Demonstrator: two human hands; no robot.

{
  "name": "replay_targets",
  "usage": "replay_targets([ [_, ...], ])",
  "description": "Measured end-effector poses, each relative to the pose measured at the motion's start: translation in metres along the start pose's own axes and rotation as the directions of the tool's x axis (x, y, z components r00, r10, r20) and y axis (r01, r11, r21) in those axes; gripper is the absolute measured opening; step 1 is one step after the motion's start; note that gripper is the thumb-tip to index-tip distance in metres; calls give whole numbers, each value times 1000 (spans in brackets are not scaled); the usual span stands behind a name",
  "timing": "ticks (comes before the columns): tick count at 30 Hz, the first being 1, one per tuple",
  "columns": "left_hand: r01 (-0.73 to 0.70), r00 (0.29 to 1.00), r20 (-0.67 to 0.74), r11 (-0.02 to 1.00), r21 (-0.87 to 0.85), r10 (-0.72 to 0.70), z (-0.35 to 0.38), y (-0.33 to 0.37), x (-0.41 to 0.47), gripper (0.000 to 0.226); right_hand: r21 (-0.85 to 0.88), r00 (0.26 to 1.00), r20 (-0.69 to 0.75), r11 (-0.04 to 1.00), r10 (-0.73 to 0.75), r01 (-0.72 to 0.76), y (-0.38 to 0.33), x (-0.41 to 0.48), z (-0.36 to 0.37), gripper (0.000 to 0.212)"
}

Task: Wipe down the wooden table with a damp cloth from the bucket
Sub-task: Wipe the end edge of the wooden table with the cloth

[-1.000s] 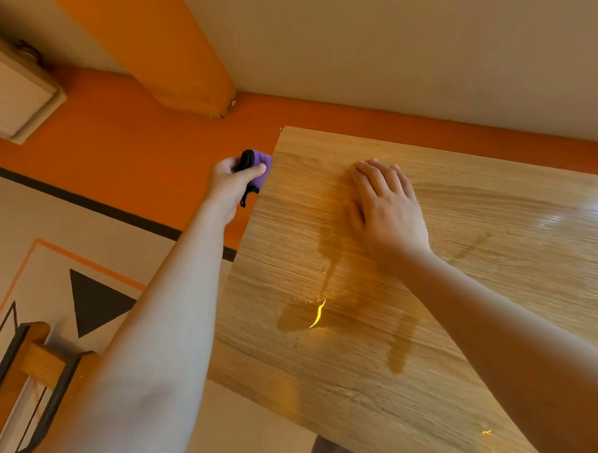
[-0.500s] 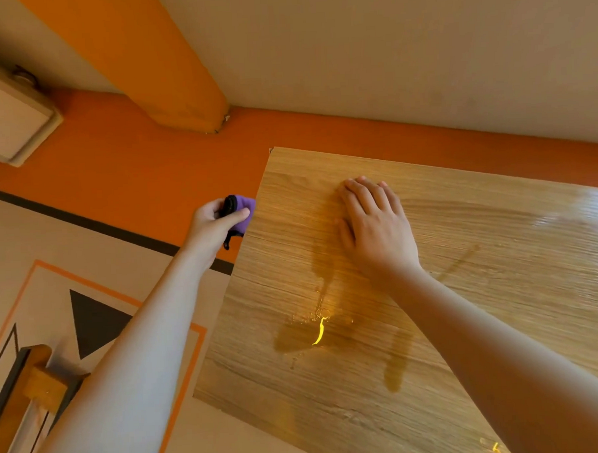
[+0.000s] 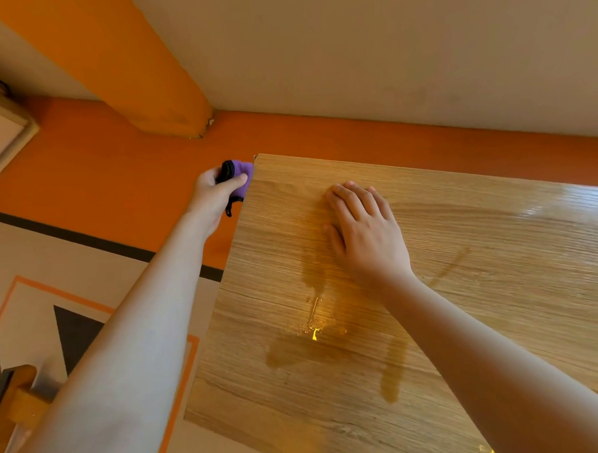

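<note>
— Tabletop first: how does your wooden table (image 3: 464, 287) lie?

— Wood grain runs left to right across your view, and the table's left edge slants from the far corner down toward you. Its right side and near side are cut off by the frame. Wet streaks and a small glinting puddle (image 3: 316, 331) sit on the boards near your right forearm.

— And the floor (image 3: 82, 167) beyond it?

— Orange band along the pale wall (image 3: 386, 51), then a pale area with a black line and a dark triangle. A wooden piece at the lower left is only partly in view; you cannot tell what it is.

— Where are your hands?

— Your right hand (image 3: 366, 230) lies flat on the table, palm down, fingers together and pointing away from you toward the far edge. It holds nothing. Your left hand (image 3: 217, 195) is off the table's left side, just below the far corner, closed around the purple cloth (image 3: 242, 170).

— How does the cloth sit?

— Bunched up, so no clear long axis shows. Its purple end pokes out past your thumb toward the table and meets the edge near the corner. A black trim or loop hangs below your fingers. Most of the cloth is hidden in your grip, and whether it is damp cannot be made out.
</note>
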State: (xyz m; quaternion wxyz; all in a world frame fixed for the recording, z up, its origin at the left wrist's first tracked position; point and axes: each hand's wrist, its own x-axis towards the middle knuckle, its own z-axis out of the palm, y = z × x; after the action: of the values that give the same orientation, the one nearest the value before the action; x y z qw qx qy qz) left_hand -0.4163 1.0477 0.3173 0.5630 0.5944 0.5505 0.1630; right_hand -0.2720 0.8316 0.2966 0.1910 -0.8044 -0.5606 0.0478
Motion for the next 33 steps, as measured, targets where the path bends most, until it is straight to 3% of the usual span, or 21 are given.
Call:
replay_targets([
  [15, -44, 995, -80, 991, 125, 54, 14, 11, 16, 26, -7, 1000, 8, 1000, -6, 6, 1, 0, 1, 47],
  [23, 37, 993, -116, 995, 96, -25, -7, -10, -52, 32, 12, 1000, -2, 1000, -17, 17, 3, 0, 0, 46],
  [29, 129, 984, -136, 989, 75, -118, -30, -52, -113, 14, 20, 1000, 5, 999, -31, 31, 4, -1, -1, 46],
  [33, 159, 970, -200, 981, 108, -135, -38, -68, -144, 27, 24, 999, 34, 999, -37, 36, 5, -2, -2, 46],
])
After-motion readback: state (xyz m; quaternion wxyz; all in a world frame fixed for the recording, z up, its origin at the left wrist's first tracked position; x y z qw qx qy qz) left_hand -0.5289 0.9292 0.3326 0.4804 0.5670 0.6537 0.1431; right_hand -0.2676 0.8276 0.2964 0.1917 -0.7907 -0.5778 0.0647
